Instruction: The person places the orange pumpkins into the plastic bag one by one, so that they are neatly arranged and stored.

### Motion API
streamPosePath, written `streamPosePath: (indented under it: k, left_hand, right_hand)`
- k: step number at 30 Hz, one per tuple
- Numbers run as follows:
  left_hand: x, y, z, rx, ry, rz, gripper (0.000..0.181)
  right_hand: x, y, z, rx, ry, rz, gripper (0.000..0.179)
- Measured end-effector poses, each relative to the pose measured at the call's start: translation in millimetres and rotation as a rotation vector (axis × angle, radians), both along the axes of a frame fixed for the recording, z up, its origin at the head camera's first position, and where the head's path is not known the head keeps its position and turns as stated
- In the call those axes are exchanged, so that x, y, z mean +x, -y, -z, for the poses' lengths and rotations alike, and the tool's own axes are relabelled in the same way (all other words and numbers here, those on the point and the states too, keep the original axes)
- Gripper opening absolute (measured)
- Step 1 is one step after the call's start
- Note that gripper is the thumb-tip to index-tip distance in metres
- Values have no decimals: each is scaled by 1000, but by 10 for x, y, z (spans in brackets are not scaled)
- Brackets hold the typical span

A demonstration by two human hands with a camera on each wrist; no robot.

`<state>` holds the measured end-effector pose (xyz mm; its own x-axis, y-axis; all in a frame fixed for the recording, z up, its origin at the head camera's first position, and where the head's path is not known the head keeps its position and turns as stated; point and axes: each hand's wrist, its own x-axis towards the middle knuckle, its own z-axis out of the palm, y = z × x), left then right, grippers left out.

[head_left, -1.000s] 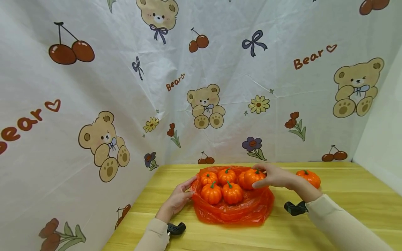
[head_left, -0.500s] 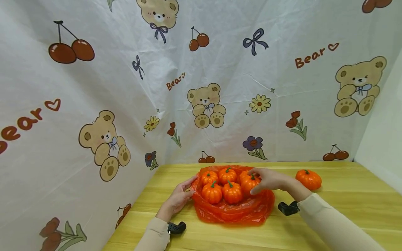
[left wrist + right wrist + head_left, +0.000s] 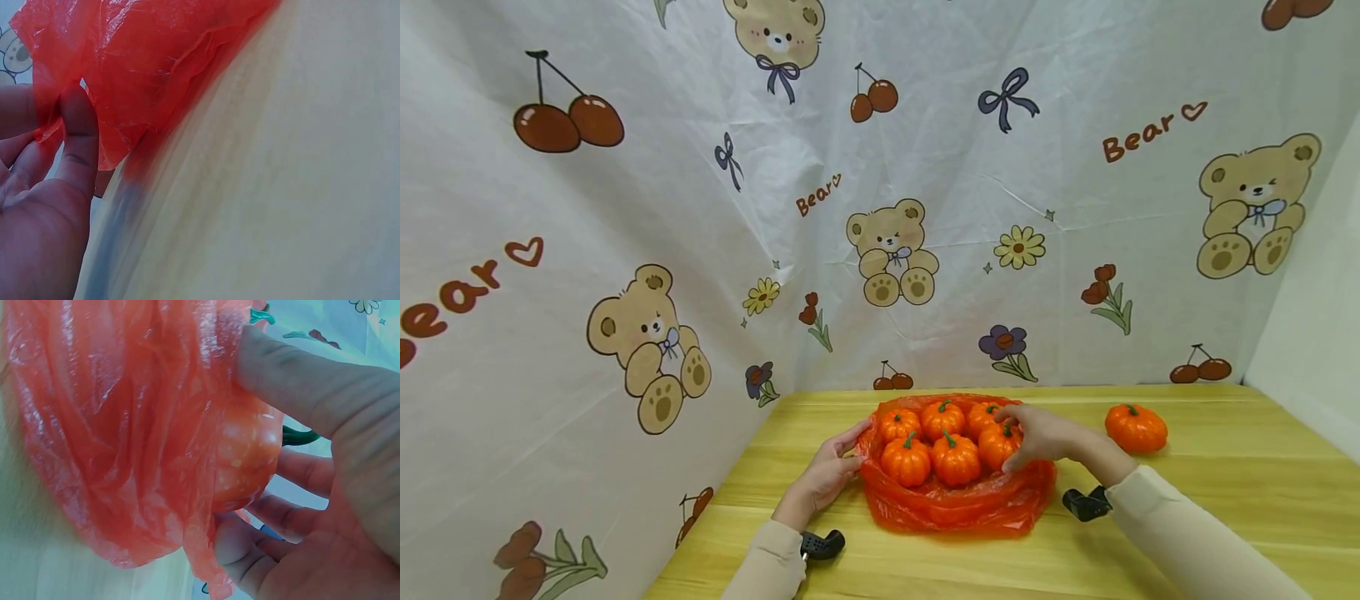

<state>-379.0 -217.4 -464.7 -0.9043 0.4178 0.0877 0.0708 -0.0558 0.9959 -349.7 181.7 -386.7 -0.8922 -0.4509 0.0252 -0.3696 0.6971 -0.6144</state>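
A red plastic bag [image 3: 947, 512] sits on the table with its mouth spread wide. Several small orange toy pumpkins [image 3: 956, 460] with green stems lie inside it in two rows. At the bag's left rim my left hand [image 3: 829, 473] pinches the thin plastic between thumb and fingers, as the left wrist view shows on the red film [image 3: 144, 75]. On the bag's right side my right hand [image 3: 1048, 433] has its thumb and fingers round the front-right pumpkin [image 3: 997, 448]. In the right wrist view this pumpkin [image 3: 247, 456] is partly behind the red plastic.
One more orange pumpkin [image 3: 1137, 428] lies on the wooden table [image 3: 1240, 483] to the right of the bag. A white sheet with printed bears [image 3: 891, 258] hangs behind the table and along its left side. Black wrist devices [image 3: 822, 546] hang below both sleeves.
My right hand has carried its pumpkin slightly left and down into the front right of the bag, uncovering the pumpkin behind it. My left hand stays at the rim.
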Motion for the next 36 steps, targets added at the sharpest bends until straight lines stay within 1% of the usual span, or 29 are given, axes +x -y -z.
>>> streamPosePath:
  k: [8,16,22,27,32,36]
  left_hand:
    - [-4,6,24,5,6,5,74]
    - [-11,-4,27,3,4,1,75]
    - [-16,-15,20,-3,-1,2,74]
    - [-15,-10,27,-2,-8,8,74]
    - [-15,8,41,0,-20,13,74]
    - [-12,10,29,-1,-18,7,74]
  right_hand:
    - [-6,-75,78,0,-24,-2,73]
    - [-6,-153,103,-44,-21,6,66]
    - [63,-300,50,-114,-10,43,63]
    - [123,-475,52,-188,-12,62,60]
    - [183,-626,58,-217,-27,93,59]
    - [218,-729,42,-227,-60,126,57]
